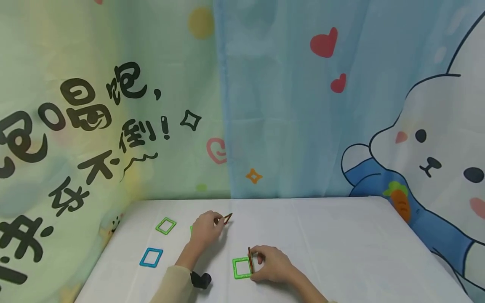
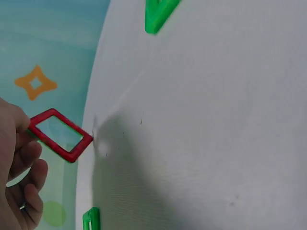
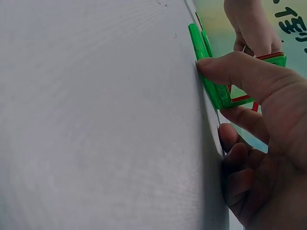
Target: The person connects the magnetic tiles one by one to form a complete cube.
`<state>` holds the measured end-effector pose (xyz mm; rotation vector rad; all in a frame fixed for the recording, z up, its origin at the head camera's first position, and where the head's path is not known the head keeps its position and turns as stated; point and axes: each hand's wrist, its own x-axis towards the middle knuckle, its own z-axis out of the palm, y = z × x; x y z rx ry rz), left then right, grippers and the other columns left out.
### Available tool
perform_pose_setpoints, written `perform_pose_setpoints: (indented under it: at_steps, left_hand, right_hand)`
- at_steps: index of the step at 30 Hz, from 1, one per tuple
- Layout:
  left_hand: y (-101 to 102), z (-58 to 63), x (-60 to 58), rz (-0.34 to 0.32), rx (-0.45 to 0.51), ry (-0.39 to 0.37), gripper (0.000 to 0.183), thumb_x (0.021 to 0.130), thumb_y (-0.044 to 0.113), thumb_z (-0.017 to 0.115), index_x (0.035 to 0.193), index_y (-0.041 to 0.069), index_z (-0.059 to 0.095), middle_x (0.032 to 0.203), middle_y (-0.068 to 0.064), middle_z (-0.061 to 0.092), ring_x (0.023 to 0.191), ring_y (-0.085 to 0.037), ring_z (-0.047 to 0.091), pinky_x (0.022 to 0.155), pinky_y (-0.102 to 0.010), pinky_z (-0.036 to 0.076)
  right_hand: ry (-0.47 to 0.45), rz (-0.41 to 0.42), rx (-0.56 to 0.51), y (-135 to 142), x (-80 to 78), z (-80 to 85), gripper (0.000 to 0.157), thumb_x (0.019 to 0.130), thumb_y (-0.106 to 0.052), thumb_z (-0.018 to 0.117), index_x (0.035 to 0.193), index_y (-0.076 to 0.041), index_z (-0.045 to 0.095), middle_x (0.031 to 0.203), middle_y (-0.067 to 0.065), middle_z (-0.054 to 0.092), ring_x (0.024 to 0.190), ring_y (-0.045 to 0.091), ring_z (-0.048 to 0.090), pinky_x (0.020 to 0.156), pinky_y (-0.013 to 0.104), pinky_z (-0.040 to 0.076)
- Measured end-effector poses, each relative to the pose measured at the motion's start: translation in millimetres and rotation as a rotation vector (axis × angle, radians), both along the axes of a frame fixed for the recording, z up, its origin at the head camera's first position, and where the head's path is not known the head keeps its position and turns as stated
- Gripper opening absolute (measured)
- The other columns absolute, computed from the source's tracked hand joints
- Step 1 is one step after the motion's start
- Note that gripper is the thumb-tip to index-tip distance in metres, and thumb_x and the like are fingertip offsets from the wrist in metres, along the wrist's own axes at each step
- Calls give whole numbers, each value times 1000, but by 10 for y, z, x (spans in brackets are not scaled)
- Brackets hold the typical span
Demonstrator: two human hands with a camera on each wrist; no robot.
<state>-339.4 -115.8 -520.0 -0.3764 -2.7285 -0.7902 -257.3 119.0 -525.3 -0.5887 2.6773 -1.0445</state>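
Note:
Between thumb and fingers, my left hand [image 1: 206, 229] pinches a red square magnetic tile frame [image 2: 82, 146], raised over the far part of the table and tilted. Green shows along its inner edge in the left wrist view. Closer to me, my right hand [image 1: 274, 265] grips an upright square tile frame [image 1: 250, 260], seen nearly edge-on, with red and green sides. It stands along the right edge of a green square tile frame [image 1: 242, 276] lying flat. The right thumb presses at the flat green frame [image 3: 206, 86] in the right wrist view.
On the white table [image 1: 341, 244], a green square frame [image 1: 161, 222] and a blue one [image 1: 147, 265] lie flat to the left. Another green piece [image 1: 191, 229] is mostly hidden behind the left hand. A printed curtain [image 1: 280, 126] hangs behind the table.

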Motion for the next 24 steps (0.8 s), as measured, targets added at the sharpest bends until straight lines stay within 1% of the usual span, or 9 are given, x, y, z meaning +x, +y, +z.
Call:
perform_pose_setpoints:
  at_steps: [2, 5, 7, 9, 13, 16, 19, 22, 24]
  left_hand:
    - [-8, 1, 20, 40, 42, -3, 15, 91, 21, 62, 90, 11, 73, 72, 8, 58, 59, -7, 49, 50, -25, 41]
    - [-12, -2, 19, 72, 82, -24, 14, 89, 19, 59, 87, 11, 71, 67, 8, 55, 53, -9, 47, 46, -27, 40]
    - [-17, -10, 11, 71, 83, -38, 13, 87, 18, 60, 88, 10, 70, 65, 8, 54, 50, -9, 46, 44, -27, 39]
    - [-32, -32, -4, 73, 78, -46, 13, 89, 20, 63, 90, 10, 71, 64, 8, 54, 50, -9, 45, 43, -27, 38]
    - [-72, -75, 3, 83, 113, -33, 15, 90, 26, 69, 92, 11, 73, 66, 9, 57, 52, -8, 46, 46, -26, 39]
    - [-87, -93, 26, 76, 189, -13, 16, 89, 26, 71, 92, 12, 75, 70, 7, 61, 54, -8, 48, 48, -26, 40]
    - [-90, -122, 73, 61, 276, -19, 16, 89, 25, 72, 92, 10, 76, 73, 5, 64, 53, -7, 49, 48, -26, 41]
    - [-83, -146, 143, 51, 358, -28, 14, 88, 23, 73, 91, 9, 76, 75, 4, 66, 53, -6, 50, 47, -24, 41]
    - [-73, -145, 204, 33, 403, -18, 13, 87, 20, 74, 90, 8, 76, 75, 3, 67, 52, -7, 51, 46, -24, 41]
  right_hand:
    - [3, 6, 1, -8, -10, -1, 59, 62, -27, 87, 114, -10, 66, 76, -10, 52, 64, 8, 43, 57, 27, 33]
    - [15, 13, 5, -11, -19, 4, 59, 62, -27, 87, 114, -9, 66, 75, -10, 52, 64, 7, 43, 58, 26, 33]
    - [14, 11, 12, -9, -19, 7, 58, 62, -27, 88, 113, -9, 66, 74, -10, 52, 64, 7, 43, 58, 26, 33]
    - [15, 13, 12, -12, -23, 7, 57, 61, -27, 88, 111, -10, 66, 74, -10, 52, 64, 7, 44, 58, 27, 34]
    - [12, 11, 11, -32, -14, -8, 57, 61, -28, 87, 112, -11, 66, 75, -11, 53, 66, 8, 45, 59, 27, 35]
    - [10, 4, 16, -31, -21, -23, 59, 62, -29, 88, 113, -11, 66, 76, -10, 53, 67, 8, 45, 60, 27, 35]
    - [5, 1, 18, -18, -25, -39, 58, 62, -29, 88, 113, -11, 66, 76, -10, 53, 67, 9, 45, 60, 28, 35]
    - [13, 5, 16, -2, -22, -50, 57, 62, -29, 87, 112, -11, 66, 76, -9, 53, 67, 9, 46, 60, 28, 35]
    - [22, 6, 18, 10, -16, -59, 57, 62, -29, 87, 112, -11, 65, 76, -10, 53, 66, 9, 45, 60, 28, 36]
